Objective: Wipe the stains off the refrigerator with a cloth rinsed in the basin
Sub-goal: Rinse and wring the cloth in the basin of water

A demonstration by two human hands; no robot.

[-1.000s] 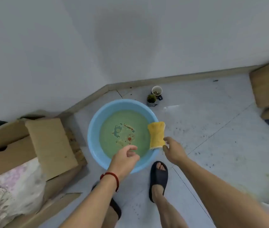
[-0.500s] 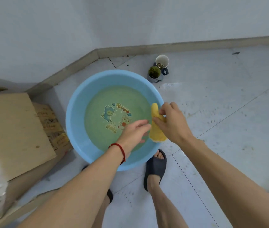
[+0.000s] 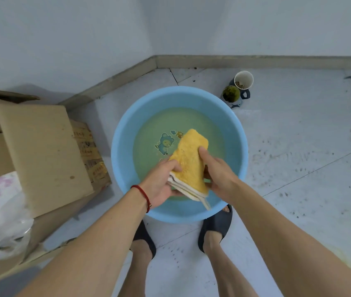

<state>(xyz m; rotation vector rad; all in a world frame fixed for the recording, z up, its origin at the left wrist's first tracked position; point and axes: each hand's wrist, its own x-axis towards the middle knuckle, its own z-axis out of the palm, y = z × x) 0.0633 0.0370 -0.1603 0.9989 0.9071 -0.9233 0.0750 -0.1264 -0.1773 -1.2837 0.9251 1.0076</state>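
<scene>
Nearest, at six o'clock, two feet in dark slippers [image 3: 215, 227] stand on the pale tiled floor [image 3: 299, 168], toes just at the near rim of the blue basin [image 3: 237, 133]. Above them both bare forearms reach in over that rim. The left hand [image 3: 161, 181], with a red string bracelet [image 3: 143, 195] at its wrist, is closed on the near left edge of the yellow cloth [image 3: 190, 162]; the right hand [image 3: 218, 172] is closed on its right side, thumb laid across the top. The folded cloth, white underneath, is held over the greenish water, its far corner tilted toward twelve o'clock beside a cartoon bear print [image 3: 165, 143] on the basin's bottom. At nine o'clock lies an open cardboard box [image 3: 37, 151]. At one o'clock, past the basin, two cups [image 3: 237, 87] stand together near the skirting board [image 3: 256, 62].
</scene>
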